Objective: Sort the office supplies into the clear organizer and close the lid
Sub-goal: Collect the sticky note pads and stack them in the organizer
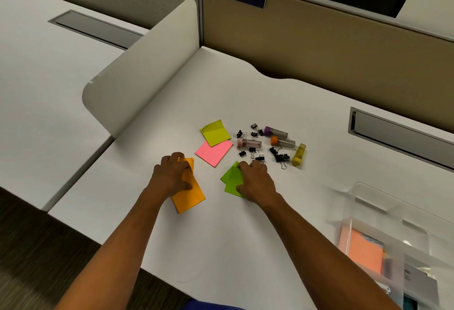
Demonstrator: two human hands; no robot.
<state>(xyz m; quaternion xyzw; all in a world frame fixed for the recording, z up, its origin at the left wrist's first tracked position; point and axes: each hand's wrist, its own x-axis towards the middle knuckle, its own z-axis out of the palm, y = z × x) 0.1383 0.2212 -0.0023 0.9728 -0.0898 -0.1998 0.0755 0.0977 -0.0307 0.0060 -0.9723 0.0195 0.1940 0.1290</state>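
Matt white desk (221, 103); paper sticky pads (213, 152); clear glossy plastic organizer (383, 201).

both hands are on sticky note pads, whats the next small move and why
Probably lift both pads and carry them right to the clear plastic organizer: the left hand grips the orange sticky pad, the right hand the green sticky pad, and both lie outside it.

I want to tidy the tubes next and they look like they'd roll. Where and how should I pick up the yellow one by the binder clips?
Pinch the yellow tube across its clear middle, from above, thumb and finger on its two long sides. It lies flat with its cap toward you, and its right side is free, while binder clips crowd its left, so probably come in slightly from the right.
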